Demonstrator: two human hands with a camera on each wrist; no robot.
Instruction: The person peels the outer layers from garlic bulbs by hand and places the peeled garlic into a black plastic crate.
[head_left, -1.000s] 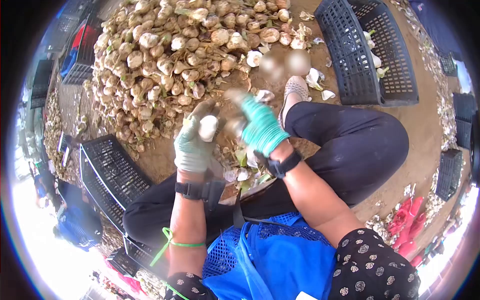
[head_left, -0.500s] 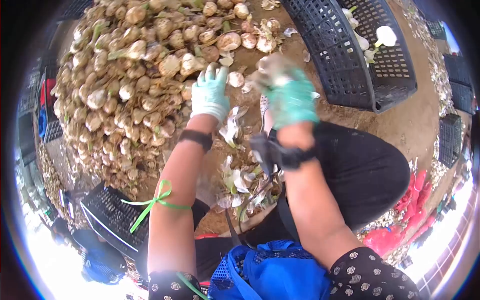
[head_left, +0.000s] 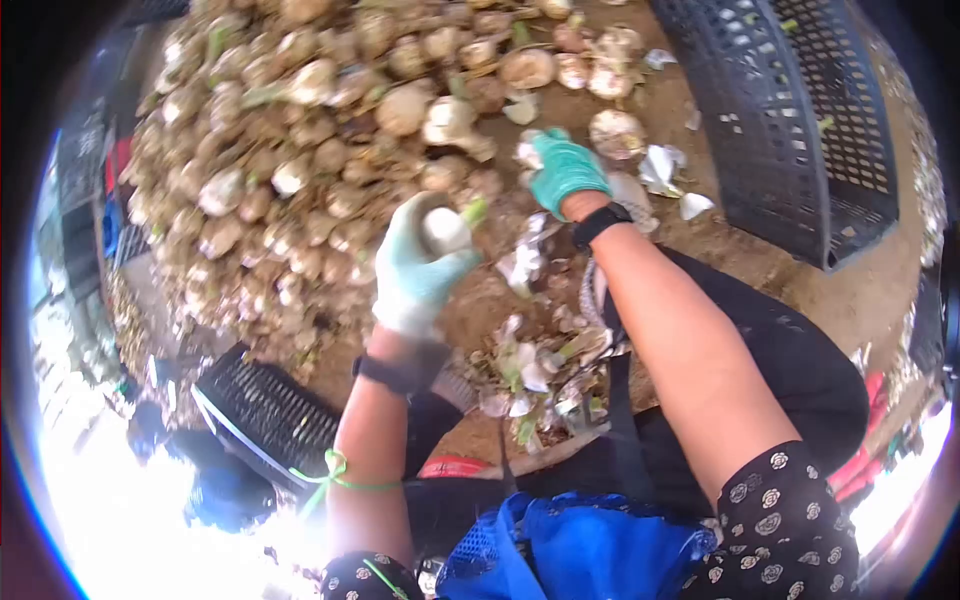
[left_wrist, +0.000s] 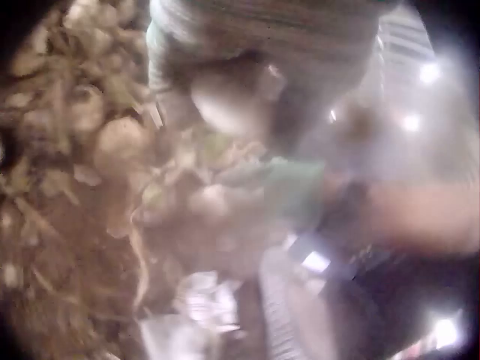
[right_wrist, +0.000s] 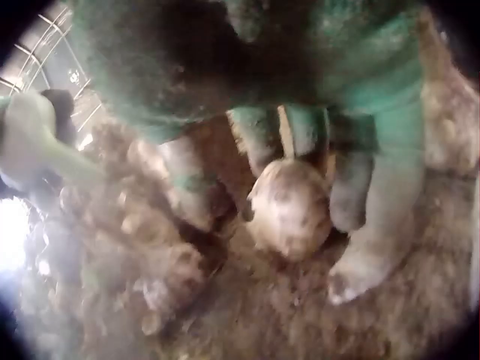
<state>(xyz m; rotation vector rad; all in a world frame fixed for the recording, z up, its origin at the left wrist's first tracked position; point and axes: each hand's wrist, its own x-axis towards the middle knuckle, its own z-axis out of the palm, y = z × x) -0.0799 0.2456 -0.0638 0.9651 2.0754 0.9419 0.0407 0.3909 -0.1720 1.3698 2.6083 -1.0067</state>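
My left hand (head_left: 415, 265), in a pale green glove, holds a white garlic bulb (head_left: 445, 230) with a short green stem. In the blurred left wrist view, that bulb (left_wrist: 225, 105) lies beneath the gloved hand (left_wrist: 262, 45). Lower at the pile's edge, my right hand (head_left: 568, 178) reaches down to the ground. The right wrist view has its fingers (right_wrist: 352, 180) bent around a brownish bulb (right_wrist: 291, 210), while the thumb stands off to the left. The bulb's underside is hidden against the soil.
A large heap of unpeeled garlic (head_left: 260, 190) fills the upper left. Black crates stand at the upper right (head_left: 760, 130) and lower left (head_left: 265, 410). Peeled skins (head_left: 535, 365) lie between the legs, and a loose bulb (head_left: 617, 134) sits right of my right hand.
My left hand was lying on the heap's edge without the white bulb half a second ago; now it holds it, closer to the body. My right hand's fingers have come around a brownish bulb.
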